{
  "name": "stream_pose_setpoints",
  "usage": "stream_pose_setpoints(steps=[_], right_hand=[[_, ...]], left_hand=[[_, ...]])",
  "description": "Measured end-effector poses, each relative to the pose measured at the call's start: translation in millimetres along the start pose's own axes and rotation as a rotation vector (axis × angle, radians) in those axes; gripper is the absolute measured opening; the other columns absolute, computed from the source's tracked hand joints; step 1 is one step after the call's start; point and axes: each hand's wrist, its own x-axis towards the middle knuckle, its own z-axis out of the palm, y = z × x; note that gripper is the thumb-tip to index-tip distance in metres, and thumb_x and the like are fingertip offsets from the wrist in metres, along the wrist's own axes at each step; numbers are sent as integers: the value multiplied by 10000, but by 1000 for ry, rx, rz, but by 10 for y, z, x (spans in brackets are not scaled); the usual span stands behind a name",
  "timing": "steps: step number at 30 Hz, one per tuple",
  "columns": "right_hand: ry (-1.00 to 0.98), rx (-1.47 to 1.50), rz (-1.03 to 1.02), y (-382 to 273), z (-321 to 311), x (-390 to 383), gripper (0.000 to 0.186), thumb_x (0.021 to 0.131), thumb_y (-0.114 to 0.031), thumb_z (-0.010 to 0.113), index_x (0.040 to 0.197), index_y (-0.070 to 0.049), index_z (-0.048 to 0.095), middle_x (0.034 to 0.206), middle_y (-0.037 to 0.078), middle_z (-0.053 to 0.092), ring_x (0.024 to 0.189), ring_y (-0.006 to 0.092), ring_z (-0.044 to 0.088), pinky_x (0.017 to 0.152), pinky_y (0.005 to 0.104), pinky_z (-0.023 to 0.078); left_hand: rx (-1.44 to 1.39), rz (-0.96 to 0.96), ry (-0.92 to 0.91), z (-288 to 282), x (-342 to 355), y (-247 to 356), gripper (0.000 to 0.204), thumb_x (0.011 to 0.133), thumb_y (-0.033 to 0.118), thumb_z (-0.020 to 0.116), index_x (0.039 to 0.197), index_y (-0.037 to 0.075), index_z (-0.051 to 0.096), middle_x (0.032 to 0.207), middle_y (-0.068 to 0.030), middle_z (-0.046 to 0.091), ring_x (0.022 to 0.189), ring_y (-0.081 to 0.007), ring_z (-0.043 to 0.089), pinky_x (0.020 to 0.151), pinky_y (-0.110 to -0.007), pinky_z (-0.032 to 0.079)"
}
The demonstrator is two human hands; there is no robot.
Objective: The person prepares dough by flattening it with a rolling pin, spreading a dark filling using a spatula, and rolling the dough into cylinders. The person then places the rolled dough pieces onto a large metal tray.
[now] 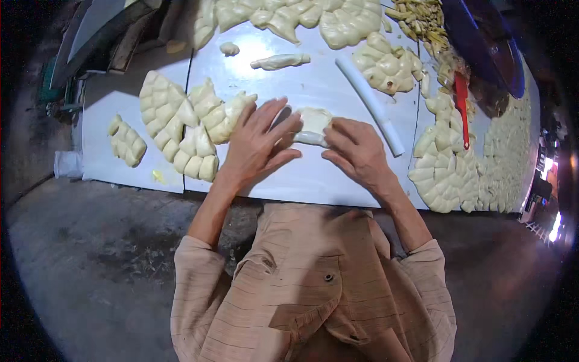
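Note:
At the middle of the white table, a flattened pale dough piece (pixel 312 122) has its near edge rolled over. My left hand (pixel 258 139) is at its left end, fingers spread and bent. My right hand (pixel 356 151) is on its right end, with curled fingers gripping the edge. A white rolling rod (pixel 368 105) lies diagonally beyond my right hand. A twisted dough roll (pixel 280 61) and a small dough lump (pixel 229 48) rest farther back.
Cut dough clusters surround the area: left (pixel 163 114), back (pixel 350 21) and right (pixel 443 181). A red-handled tool (pixel 462 102) lies right, near yellow strips (pixel 416 18) and a large dark blue object (pixel 488 42). Dark boards (pixel 102 33) stand back left. The table's front edge (pixel 301 204) meets my clothing.

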Motion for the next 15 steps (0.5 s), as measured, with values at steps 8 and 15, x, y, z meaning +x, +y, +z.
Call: stream_pose_setpoints(steps=[8,15], right_hand=[[179,-76,154,53,69,98,230,861,-211,729,1061,-103,695,1050,78,658,977,277,639,847,434,483],[210,-161,124,65,182,196,289,858,-182,737,1140,-146,681,1100,72,658,998,268,638,822,418,482]], left_hand=[[-176,-61,307,76,10,85,254,807,166,798,1045,110,728,948,-62,678,876,-234,675,714,-368,512],[-116,-127,242,89,71,104,323,830,168,762,1150,155,725,1088,-71,682,810,-217,657,661,-359,503]])
